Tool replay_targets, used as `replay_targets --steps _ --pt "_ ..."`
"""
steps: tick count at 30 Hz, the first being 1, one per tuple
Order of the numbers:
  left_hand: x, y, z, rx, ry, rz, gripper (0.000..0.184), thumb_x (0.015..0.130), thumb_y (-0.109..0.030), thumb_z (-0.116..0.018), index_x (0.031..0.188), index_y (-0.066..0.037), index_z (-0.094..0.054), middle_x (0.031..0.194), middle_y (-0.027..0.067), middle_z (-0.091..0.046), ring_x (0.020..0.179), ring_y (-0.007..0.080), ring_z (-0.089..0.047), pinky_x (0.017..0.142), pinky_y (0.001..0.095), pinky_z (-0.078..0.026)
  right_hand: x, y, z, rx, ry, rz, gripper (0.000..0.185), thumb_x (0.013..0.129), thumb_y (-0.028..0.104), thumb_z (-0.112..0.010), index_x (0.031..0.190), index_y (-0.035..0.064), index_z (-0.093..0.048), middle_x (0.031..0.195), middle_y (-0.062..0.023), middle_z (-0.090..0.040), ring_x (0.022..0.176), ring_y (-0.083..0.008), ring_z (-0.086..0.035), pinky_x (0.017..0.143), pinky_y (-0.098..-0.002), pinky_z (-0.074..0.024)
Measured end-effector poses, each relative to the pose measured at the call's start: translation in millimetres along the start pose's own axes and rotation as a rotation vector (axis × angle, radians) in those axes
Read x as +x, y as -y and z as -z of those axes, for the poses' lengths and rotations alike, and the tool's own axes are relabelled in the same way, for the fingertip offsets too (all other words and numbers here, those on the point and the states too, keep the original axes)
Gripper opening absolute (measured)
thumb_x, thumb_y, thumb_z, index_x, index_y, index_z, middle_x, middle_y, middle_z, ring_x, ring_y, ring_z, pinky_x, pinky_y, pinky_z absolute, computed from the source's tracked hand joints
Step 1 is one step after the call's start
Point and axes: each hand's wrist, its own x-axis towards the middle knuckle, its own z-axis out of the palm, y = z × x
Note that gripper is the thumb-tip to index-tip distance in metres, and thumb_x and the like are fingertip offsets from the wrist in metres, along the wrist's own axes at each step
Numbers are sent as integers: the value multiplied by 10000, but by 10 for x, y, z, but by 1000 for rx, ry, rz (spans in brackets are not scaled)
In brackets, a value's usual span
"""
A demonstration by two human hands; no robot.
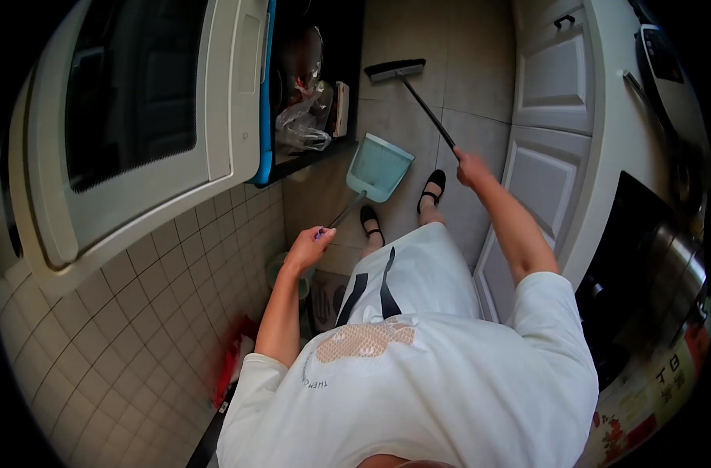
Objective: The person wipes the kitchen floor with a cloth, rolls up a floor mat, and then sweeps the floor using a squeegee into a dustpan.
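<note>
My right hand [471, 168] is wrapped round the dark handle of a broom [426, 108]. The broom's wide head with black bristles lies on the floor, up and to the left of that hand. In my left hand [310, 248] is the long handle of a dustpan [380, 166]. Its pale blue-green pan rests on the floor just ahead of my feet, with its open edge turned toward the broom side. A gap of bare tile separates broom head and pan. Whether any dirt lies in the pan I cannot make out.
White cabinets [548, 168] line the right side below a counter. On the left stand a microwave [149, 109] and a dark shelf holding plastic bags [305, 121], above a tiled wall [149, 273]. My black shoes [431, 189] stand on the tile floor [472, 62].
</note>
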Motion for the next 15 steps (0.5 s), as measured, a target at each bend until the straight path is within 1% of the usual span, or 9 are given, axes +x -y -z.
replay_targets --steps 2,3,5,6,8,11,12,14,15 --pt "-10 213 47 15 24 -17 362 819 -362 -552 832 -3 -587 613 5 -486 571 89 -428 545 253 -369 -407 31 -134 -13 111 -46 546 741 47 -416 1281 120 -372 1026 -247 -541 948 -388 -515 844 -401 -414" --pt "-26 313 98 31 43 -28 364 818 -366 -552 825 -3 -585 611 5 -483 564 91 -428 542 253 -369 -595 -23 -333 -8 103 -59 546 741 47 -416 1281 120 -372 1026 -247 -541 948 -388 -515 844 -401 -414" --pt "-55 463 171 50 50 -59 366 815 -369 -556 815 -4 -582 606 7 -483 559 93 -425 538 256 -369 -878 -224 -788 -116 -5 48 565 733 49 -426 1283 160 -369 1008 -244 -549 929 -393 -520 828 -415 -424" --pt "-99 571 180 63 46 -73 369 811 -373 -560 806 -4 -579 600 10 -482 554 94 -423 534 258 -369 -1099 -182 -856 -123 -12 42 565 733 49 -426 1283 160 -369 1008 -244 -549 929 -393 -520 828 -415 -425" --pt "-115 792 255 65 60 -93 369 807 -374 -564 798 -5 -577 600 15 -485 555 96 -425 534 262 -371 -1536 -21 -949 -6 128 -113 582 728 53 -433 1286 204 -362 984 -239 -559 916 -393 -527 822 -422 -430" --pt "-108 1146 316 80 70 -119 372 800 -378 -572 789 -7 -575 604 23 -494 560 100 -432 535 269 -378 -1980 -303 -1637 -14 17 -69 578 731 62 -438 1279 233 -373 983 -239 -559 901 -388 -537 815 -423 -429" --pt "-111 1226 329 95 63 -123 374 796 -382 -576 788 -8 -576 610 27 -499 564 102 -437 536 273 -381 -2163 -218 -1645 -19 4 -75 578 731 62 -438 1279 233 -373 983 -239 -559 901 -388 -537 815 -423 -429" --pt "-190 1277 360 126 66 -113 376 794 -384 -576 788 -9 -577 620 30 -506 570 106 -443 539 276 -384 -2554 29 -1577 50 116 -232 563 732 78 -452 1272 222 -386 990 -245 -552 900 -387 -537 809 -427 -426" --pt "-229 1310 370 157 62 -92 377 792 -387 -576 788 -10 -579 630 33 -512 576 111 -449 541 279 -388 -2713 55 -1609 48 109 -238 563 732 78 -452 1272 222 -386 990 -245 -552 900 -387 -537 809 -427 -426"
